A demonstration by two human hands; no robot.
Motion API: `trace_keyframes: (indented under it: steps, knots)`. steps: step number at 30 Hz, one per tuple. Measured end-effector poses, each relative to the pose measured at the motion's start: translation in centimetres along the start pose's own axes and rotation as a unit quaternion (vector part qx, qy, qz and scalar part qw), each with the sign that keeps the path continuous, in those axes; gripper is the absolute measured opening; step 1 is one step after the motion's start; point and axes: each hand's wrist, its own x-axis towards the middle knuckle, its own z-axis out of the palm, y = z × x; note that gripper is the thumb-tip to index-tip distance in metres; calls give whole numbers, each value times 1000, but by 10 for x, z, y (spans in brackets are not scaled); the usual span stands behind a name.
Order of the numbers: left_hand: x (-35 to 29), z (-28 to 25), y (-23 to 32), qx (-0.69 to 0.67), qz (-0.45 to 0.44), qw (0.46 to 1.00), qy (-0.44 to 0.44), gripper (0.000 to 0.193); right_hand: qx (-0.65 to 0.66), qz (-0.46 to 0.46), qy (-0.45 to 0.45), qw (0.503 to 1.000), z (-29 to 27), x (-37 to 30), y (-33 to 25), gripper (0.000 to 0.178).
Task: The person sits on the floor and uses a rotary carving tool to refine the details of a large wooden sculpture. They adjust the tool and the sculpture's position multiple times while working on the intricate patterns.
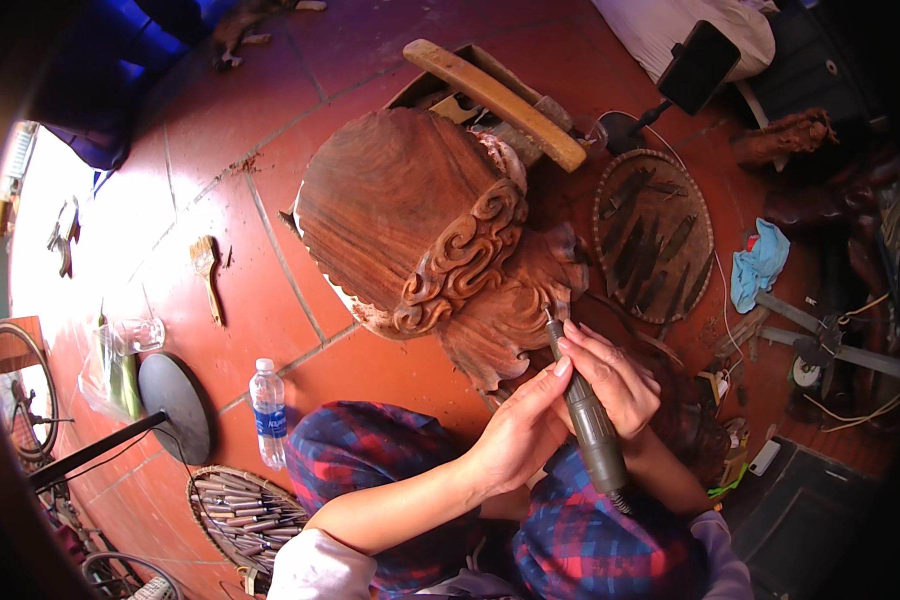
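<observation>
A carved reddish-brown wooden piece rests in front of me, with a broad smooth panel, a band of scrolls and flowing leaf-like folds. My right hand is closed round a dark rotary carving tool, its fingers stretched along the front end. From the left, my left hand presses its thumb and fingers against the same tool. The tool's thin bit points at the folds below the scrolls; whether it touches the wood I cannot tell. A coiled cable end shows at its rear.
A water bottle stands by my left knee, near a basket of chisels. A brush lies on the tiled floor. Beyond the carving is a wooden box with a beam. On the right are a round tray and blue cloth.
</observation>
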Motion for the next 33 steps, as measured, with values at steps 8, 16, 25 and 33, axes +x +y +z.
trace_keyframes:
  steps: [8, 16, 25, 33]
  knots:
    - [0, 6, 0, -15, 27, 999, 45, 46, -24, 12, -14, 1000, 4, 0, -5, 32]
    - [-4, 5, 0, -26, 11, 998, 56, 44, -26, 0, -30, 999, 2, -2, -6, 32]
    - [-12, 6, -1, -17, 21, 998, 63, 42, -16, -6, -41, 999, 3, -7, -10, 31]
    - [-9, 8, -2, -13, 24, 998, 50, 42, -19, -7, -30, 999, 3, -8, -5, 31]
